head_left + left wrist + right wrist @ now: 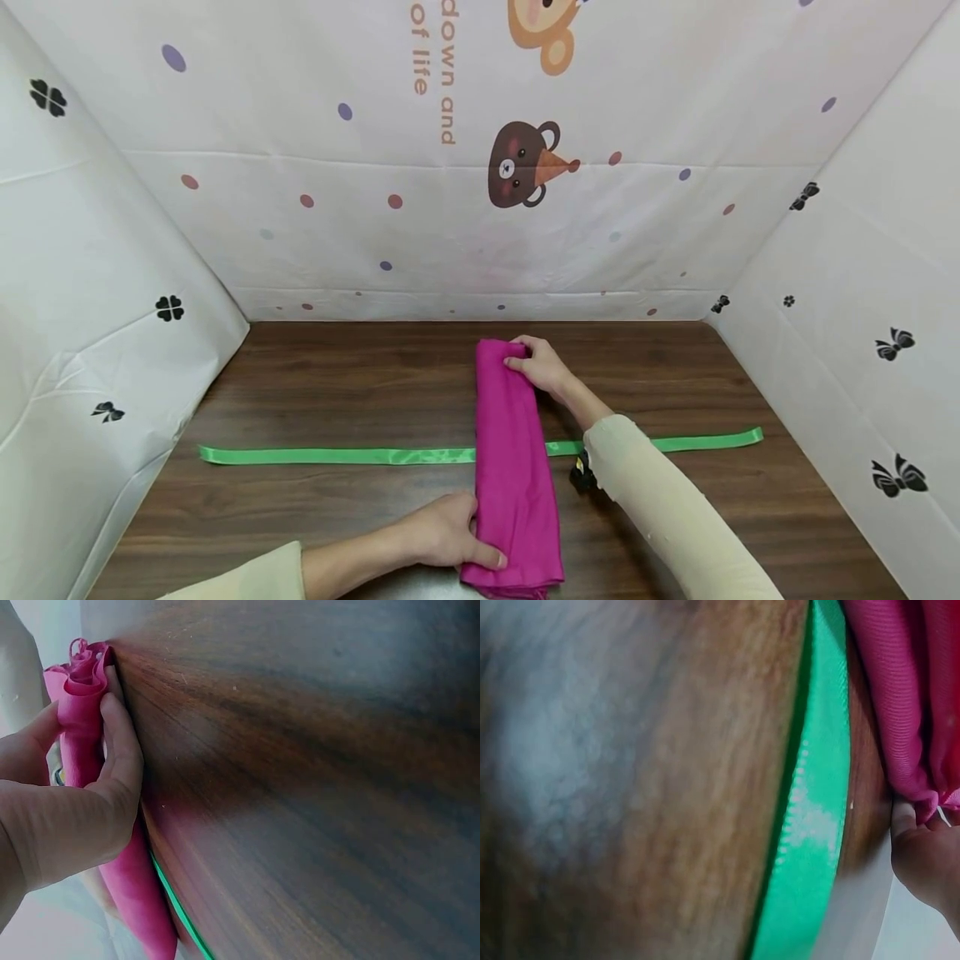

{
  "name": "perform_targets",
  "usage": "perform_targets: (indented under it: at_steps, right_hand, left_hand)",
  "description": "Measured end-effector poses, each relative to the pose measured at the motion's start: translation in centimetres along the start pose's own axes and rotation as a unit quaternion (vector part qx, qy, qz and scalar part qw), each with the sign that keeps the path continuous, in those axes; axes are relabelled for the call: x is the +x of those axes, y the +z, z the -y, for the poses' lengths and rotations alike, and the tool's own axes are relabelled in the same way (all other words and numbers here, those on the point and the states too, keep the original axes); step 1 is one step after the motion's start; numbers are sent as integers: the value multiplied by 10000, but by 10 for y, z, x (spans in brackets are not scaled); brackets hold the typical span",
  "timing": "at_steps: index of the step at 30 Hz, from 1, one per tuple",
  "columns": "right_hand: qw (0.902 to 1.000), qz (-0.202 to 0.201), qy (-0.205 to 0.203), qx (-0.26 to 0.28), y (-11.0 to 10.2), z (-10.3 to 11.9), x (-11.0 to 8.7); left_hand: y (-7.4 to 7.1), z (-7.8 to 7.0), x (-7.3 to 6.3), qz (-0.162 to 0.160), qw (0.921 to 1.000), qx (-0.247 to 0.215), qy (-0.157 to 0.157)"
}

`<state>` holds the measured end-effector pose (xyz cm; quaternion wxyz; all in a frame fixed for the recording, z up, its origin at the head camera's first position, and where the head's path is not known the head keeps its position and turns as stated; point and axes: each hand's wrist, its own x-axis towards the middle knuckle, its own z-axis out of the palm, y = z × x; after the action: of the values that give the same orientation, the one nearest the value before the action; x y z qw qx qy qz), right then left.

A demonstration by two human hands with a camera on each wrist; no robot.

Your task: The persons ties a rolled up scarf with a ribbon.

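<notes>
Cloth [513,467] is pinched by left grip [448,533] near, right grip [543,367] outstretched.

At the fingers of our left hand [446,533] and right hand [542,367], the magenta cloth [513,467] bars any low sideways pass. Just beyond our right fingertips stands the back wall [337,233]; behind them, our sleeve [667,500]. Ahead-left of our left fingers, we could skim over tabletop [337,383] and flat green ribbon [300,456].
</notes>
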<state>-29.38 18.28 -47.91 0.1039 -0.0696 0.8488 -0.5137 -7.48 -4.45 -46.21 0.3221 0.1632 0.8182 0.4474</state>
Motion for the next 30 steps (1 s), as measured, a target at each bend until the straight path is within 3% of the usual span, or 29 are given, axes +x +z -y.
perform_targets:
  at_steps: [9,12,19,24,30]
  right_hand:
    - [9999,0,5,-158,3,-6,-2]
    - [9997,19,-29,-225,2,-5,0]
    - [9997,-93,-50,-215,0,2,1]
    - [9997,-180,5,-187,0,5,1]
    - [9964,-311,-199,-757,-5,6,-1]
  left_hand:
    - [3,4,-3,239,9960,-865,39]
    - [3,5,-2,274,9952,-942,39]
    - [-3,3,-1,729,9861,-1491,-59]
    - [-5,2,-3,783,9842,-1582,-113]
    - [-12,0,-11,627,9886,-1352,-198]
